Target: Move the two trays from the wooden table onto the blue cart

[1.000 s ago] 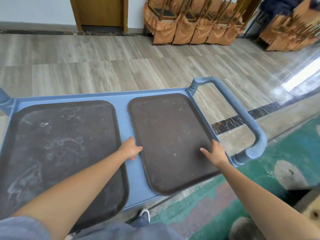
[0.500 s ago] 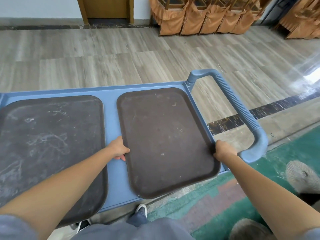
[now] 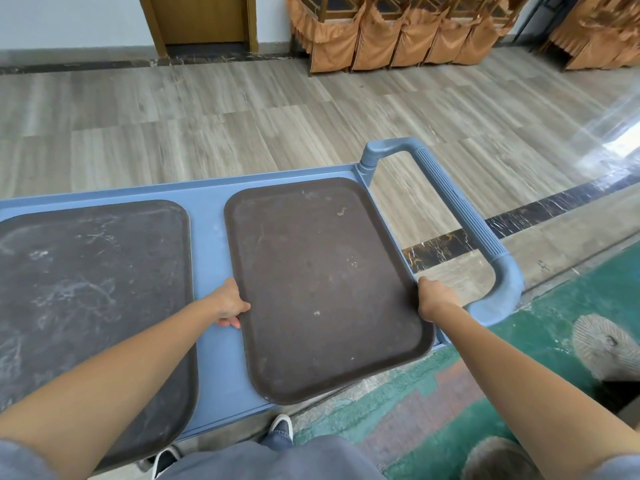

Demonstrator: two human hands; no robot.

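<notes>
Two dark brown trays lie side by side on the blue cart [image 3: 211, 271]. The left tray [image 3: 86, 289] is scuffed with pale marks and lies flat, untouched. The right tray [image 3: 322, 282] sits slightly askew, its near corner hanging over the cart's front edge. My left hand [image 3: 230, 303] grips the right tray's left rim, fingers curled under it. My right hand [image 3: 434, 296] grips its right rim beside the cart's handle. The wooden table is not in view.
The cart's ribbed blue handle [image 3: 464, 216] juts out on the right, close to my right hand. Beyond the cart lies wood-look floor, with stacked chairs in orange covers [image 3: 391, 32] and a wooden door [image 3: 201, 19] at the back. Green patterned carpet [image 3: 554, 341] lies at the right.
My hands moved from resting on the right tray's edges to gripping both rims. The tray has shifted slightly on the cart, and my view has tilted.
</notes>
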